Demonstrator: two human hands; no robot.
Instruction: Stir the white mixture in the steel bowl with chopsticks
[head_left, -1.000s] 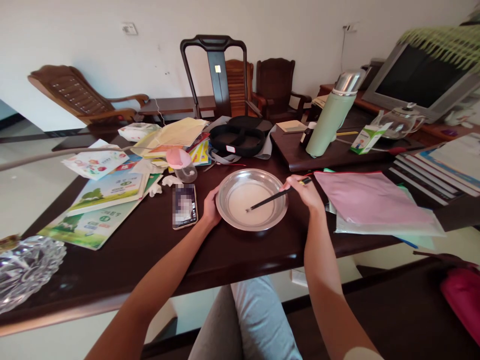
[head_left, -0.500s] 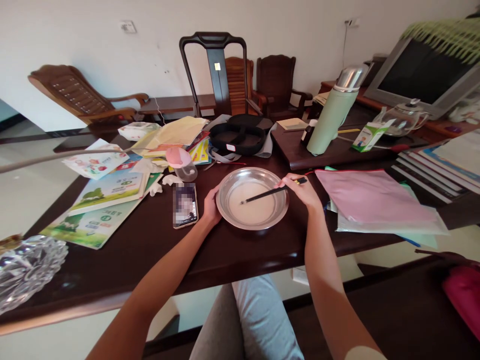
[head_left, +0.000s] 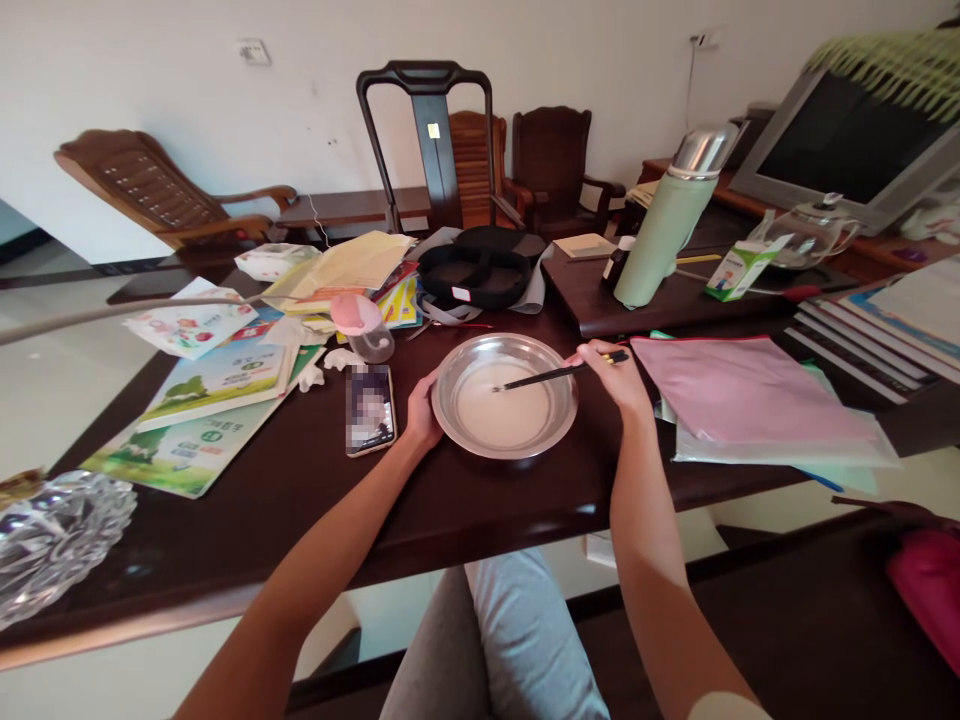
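A round metal bowl (head_left: 566, 425) with a pale, milky mixture (head_left: 499, 415) in it stands on the dark wooden table. My left hand (head_left: 424, 410) grips the bowl's left rim; some of its fingers are hidden beneath the side. Over the right rim, my right hand (head_left: 611, 372) is closed round black chopsticks (head_left: 544, 377) with gold bands near the top. Their tips reach down to the mixture, around the bowl's middle. Left of my left hand lies a phone (head_left: 370, 410) with its screen lit.
A pink-lidded cup (head_left: 364, 325) and several booklets (head_left: 217, 385) lie to the left, with a glass dish (head_left: 64, 540) nearer. Behind the bowl is a black strap-like bag (head_left: 476, 275). A green thermos (head_left: 667, 230) and pink folder (head_left: 750, 390) are at the right.
My right hand has shifted slightly right and up, and the chopstick tips have moved a little right and away from me within the bowl. My left hand stays on the rim.
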